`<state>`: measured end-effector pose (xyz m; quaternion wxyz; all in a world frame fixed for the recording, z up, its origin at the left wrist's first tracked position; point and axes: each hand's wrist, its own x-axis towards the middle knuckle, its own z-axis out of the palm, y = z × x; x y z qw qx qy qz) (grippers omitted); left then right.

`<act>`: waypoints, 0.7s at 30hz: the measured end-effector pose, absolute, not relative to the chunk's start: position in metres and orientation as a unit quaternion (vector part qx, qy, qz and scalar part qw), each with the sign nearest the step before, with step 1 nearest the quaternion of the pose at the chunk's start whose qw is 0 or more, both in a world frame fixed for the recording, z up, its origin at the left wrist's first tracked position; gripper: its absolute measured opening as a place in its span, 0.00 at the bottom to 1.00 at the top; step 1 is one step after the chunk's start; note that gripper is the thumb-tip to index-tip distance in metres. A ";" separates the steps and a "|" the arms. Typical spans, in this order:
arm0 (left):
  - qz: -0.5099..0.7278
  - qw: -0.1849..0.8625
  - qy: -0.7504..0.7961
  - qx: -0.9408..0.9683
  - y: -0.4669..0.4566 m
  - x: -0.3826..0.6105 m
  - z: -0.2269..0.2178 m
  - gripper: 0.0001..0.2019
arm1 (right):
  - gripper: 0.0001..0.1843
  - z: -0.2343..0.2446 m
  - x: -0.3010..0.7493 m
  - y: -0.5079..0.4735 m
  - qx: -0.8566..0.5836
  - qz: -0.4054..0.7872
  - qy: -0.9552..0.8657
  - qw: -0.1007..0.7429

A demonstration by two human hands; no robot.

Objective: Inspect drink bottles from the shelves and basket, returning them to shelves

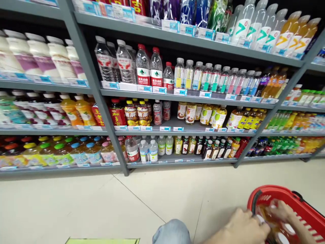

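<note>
The person's left hand (245, 225), in the lower right of the frame, was bent at the knuckles beside the near end of the basket; its fingertips reached a white bottle cap, but blur and overlap left it impossible to tell whether they were clamped on it. The right hand (281, 210), farther toward the right edge, was lowered inside with curled fingers at a clear plastic bottle of amber liquid (264, 213); whether it was gripping or only touching could not be told. That bottle lay in the lower right, within the red plastic shopping basket with slotted walls (279, 189), where more round white plastic caps (289, 228) showed just below the hands.

For tidy handling, the fingers would best have wrapped the bottle's body rather than pinched its smooth cap, with one hand steadying a neighbour while the other shifted its own bottle. Keeping the knuckles off the hard rim and the wrists from crossing would have helped, since the space looked tight and the bottles seemed likely to roll or knock together.

Outward from the basket, a knee in light blue denim (174, 234) stood at the bottom centre, above the pale tiled floor (101, 203). Grey shelving (188, 164) with rows of drink bottles filled the upper part of the frame.
</note>
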<state>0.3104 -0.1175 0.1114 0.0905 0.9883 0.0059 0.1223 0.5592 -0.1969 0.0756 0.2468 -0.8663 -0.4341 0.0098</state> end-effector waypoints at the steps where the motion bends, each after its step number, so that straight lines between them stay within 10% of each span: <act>1: 0.117 0.095 0.010 0.988 -0.113 0.302 0.119 0.14 | 0.15 0.092 0.554 -0.198 -0.869 0.030 -0.420 0.258; 13: 0.117 0.160 0.150 0.969 -0.067 0.278 0.128 0.28 | 0.14 0.206 0.522 -0.186 -0.930 -0.108 -0.227 0.267; 21: 0.232 0.388 0.131 0.882 -0.068 0.271 0.123 0.46 | 0.08 0.243 0.448 -0.190 -0.746 -0.005 -0.363 0.558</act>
